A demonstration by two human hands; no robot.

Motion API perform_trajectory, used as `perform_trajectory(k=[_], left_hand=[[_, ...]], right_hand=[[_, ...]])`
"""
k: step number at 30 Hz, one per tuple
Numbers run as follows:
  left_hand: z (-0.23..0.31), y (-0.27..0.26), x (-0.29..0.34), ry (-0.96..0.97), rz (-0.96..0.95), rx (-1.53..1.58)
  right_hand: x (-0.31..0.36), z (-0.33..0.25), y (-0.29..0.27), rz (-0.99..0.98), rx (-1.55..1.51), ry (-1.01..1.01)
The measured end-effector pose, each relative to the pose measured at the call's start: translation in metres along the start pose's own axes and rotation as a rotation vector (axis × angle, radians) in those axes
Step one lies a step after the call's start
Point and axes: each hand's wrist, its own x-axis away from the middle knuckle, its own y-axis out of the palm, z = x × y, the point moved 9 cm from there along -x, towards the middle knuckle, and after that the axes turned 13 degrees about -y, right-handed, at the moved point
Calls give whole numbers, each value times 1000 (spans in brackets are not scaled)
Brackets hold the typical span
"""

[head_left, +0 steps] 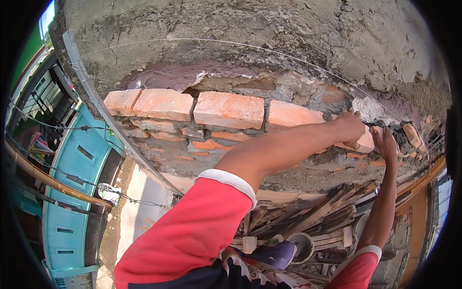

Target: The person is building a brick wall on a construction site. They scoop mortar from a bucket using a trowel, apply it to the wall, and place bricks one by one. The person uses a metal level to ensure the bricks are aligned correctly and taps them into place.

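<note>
Left hand (352, 127): fingers grasped our rough, blocky clay brick (366, 139)
Right hand (385, 140): bent at its end; we couldn't tell its grip
Brick wall (166, 126): stood outdoors, coarse with grey mortar (288, 179)

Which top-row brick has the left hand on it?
The orange brick just left of the right hand: the left hand is on it, while the bricks farther left have no hand on them.

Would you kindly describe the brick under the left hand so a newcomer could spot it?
Find the grey wall, then the row of orange bricks across it. Follow the row right to the brick under the left hand; unlike its neighbours, it shows between that and the right hand.
</note>
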Motion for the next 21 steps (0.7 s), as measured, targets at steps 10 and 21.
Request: perform_trajectory(k=[10,21], left_hand=[[-5,-10,5,21,-70,-39],[25,-29,-7,11,48,-103]], right_hand=[[6,-13,-27,42,-314,384],[9,-19,-32,-112,-441,477]])
